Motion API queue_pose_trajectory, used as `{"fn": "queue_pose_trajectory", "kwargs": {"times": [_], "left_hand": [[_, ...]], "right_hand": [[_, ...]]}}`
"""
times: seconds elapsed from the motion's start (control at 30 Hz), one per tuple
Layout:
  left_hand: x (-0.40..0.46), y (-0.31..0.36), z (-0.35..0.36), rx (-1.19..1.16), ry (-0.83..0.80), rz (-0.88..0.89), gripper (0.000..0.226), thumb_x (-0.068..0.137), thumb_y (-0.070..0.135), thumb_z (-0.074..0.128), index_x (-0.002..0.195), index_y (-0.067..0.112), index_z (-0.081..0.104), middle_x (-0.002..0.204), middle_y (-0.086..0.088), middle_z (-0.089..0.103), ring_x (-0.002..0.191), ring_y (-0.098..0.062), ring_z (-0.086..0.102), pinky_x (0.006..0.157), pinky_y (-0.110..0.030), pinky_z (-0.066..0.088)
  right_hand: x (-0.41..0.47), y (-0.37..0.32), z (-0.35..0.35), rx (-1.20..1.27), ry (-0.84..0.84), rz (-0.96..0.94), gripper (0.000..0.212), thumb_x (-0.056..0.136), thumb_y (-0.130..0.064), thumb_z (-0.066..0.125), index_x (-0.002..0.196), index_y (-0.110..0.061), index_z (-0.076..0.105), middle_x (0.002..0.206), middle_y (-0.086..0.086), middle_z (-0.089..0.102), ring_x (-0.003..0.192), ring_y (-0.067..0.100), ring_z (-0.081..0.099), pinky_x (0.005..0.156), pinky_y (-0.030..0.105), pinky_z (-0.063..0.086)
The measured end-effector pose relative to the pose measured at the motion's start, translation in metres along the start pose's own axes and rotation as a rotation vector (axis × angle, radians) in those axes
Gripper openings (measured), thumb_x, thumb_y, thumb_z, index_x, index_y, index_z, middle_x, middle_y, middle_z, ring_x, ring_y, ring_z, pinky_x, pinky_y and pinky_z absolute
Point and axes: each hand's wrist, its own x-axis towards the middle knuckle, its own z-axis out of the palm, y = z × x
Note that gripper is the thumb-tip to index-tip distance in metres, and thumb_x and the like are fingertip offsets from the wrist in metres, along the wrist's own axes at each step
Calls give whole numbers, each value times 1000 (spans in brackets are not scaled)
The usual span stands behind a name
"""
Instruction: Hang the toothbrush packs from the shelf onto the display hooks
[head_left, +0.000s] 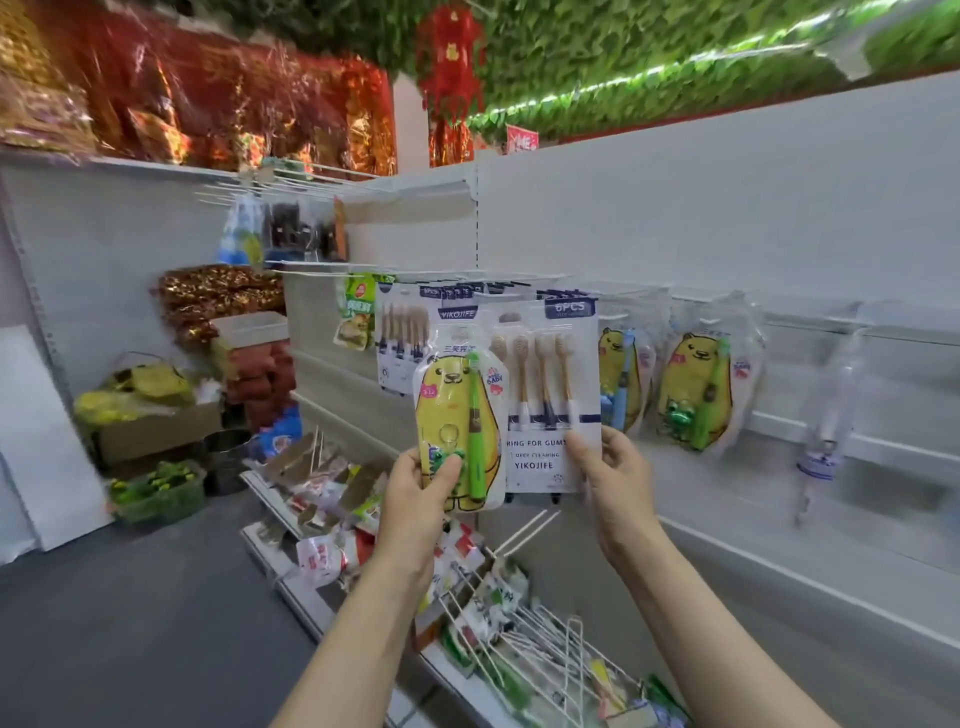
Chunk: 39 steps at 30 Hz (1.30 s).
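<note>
my left hand grips the bear pack upright at centre frame; right hand pinches the six-brush pack, hooks directly above both.

Bright, even shop light; edges bow and smear, top-left foil blurred.

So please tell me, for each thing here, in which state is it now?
Left hand: grips yellow pack.
Yellow pack: held up, not hung.
Right hand: pinches white pack.
White pack: upright, its top at the hooks.
Bear packs: hung.
</note>
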Motion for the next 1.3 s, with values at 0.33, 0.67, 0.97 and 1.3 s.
{"fn": "queue_pose_trajectory", "kwargs": {"times": [0.33, 0.67, 0.97, 1.3], "left_hand": [[146, -3, -60, 5, -270, -72, 24, 94, 14, 64, 117, 13, 57, 111, -8, 72, 103, -23, 69, 96, -47, 53], [206, -9, -65, -54, -444, -96, 26, 95, 13, 63, 120, 10, 56, 113, -7, 72, 105, -22, 69, 96, -43, 53], [242, -17, -64, -69, -476, -108, 25, 94, 11, 63, 118, 9, 57, 113, -8, 71, 107, -22, 67, 99, -44, 52], [251, -25, -58, -88, -510, -115, 22, 95, 12, 62, 115, 14, 56, 114, -6, 71, 106, -19, 67, 93, -35, 53]], "right_hand": [[58, 49, 114, -48, 234, 9, 18, 92, -23, 71, 107, -15, 65, 103, 8, 77, 96, 28, 73, 74, 37, 58], [96, 58, 145, -95, 405, -9, 19, 92, -22, 71, 107, -13, 62, 100, 12, 76, 91, 31, 73, 74, 54, 61], [118, 83, 145, -76, 479, -34, 15, 93, -18, 70, 106, -13, 63, 102, 12, 76, 96, 29, 73, 88, 63, 55], [138, 78, 130, -131, 469, -50, 27, 93, -18, 70, 116, -7, 61, 99, 4, 75, 86, 13, 74, 63, 20, 57]]}}
